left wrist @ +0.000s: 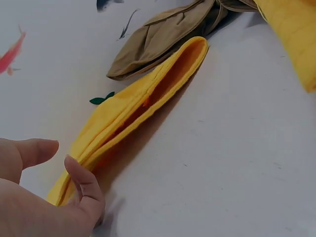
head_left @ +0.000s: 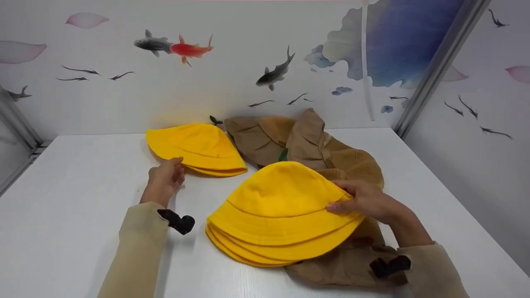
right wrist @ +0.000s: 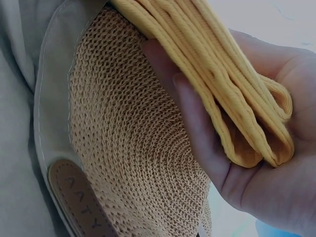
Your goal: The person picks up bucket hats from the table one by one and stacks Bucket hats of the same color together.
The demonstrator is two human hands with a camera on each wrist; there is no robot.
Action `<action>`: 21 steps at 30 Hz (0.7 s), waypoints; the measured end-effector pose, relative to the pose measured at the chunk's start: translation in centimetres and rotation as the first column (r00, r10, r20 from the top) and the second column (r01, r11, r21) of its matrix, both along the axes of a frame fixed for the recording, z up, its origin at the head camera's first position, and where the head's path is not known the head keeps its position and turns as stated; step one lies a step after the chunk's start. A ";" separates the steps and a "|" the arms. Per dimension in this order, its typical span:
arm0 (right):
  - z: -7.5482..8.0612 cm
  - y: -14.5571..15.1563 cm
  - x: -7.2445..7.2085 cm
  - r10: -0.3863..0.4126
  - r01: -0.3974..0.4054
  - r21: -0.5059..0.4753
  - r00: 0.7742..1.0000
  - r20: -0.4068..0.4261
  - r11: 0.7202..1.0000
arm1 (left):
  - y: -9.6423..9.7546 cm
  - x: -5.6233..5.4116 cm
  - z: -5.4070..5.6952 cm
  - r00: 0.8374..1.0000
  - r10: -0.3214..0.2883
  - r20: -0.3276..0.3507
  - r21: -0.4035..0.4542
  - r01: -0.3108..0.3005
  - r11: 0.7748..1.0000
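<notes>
Held the stack of yellow hats (head_left: 281, 223) in the right hand (head_left: 368, 203), pinched at its right end between thumb and fingers, crown up, over the front of the white table (head_left: 62, 231). Had the left hand (head_left: 165, 178) at the near brim of the lone yellow hat (head_left: 194, 142), with thumb and forefinger spread and a gap between them; couldn't tell if touching. Saw that hat at the table's back left, tilted, with a green leaf (head_left: 214, 120) at its crown. Found brown hats (head_left: 306, 145) just right of it, reaching behind the stack. Read "AATY" on a leather label (right wrist: 79, 197) beside brown mesh. Spotted painted fish (head_left: 190, 50) on the back wall (head_left: 223, 87).
</notes>
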State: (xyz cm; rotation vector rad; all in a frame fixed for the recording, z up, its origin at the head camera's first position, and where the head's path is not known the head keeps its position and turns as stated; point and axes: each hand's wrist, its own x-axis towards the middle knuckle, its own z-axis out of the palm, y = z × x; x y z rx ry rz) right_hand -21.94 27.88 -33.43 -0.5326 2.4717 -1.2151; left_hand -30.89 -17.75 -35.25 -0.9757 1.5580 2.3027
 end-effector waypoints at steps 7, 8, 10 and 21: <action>-0.1 0.0 -0.1 0.019 -0.019 -0.041 1.000 -0.002 0.999 | 0.7 -0.5 0.1 0.999 -0.034 -0.026 -0.088 0.031 0.996; -0.1 0.0 -0.1 0.020 -0.020 -0.043 1.000 -0.002 0.999 | 0.7 -0.5 0.2 0.999 -0.035 -0.023 -0.093 0.032 0.995; -0.2 0.0 -0.1 0.020 -0.020 -0.035 1.000 -0.006 0.999 | 0.8 -0.6 0.2 0.999 -0.031 -0.019 -0.073 0.030 0.997; -0.2 0.1 -0.2 0.007 -0.007 -0.004 1.000 0.010 1.000 | 1.6 -0.9 0.2 0.999 0.022 -0.041 -0.080 -0.025 0.996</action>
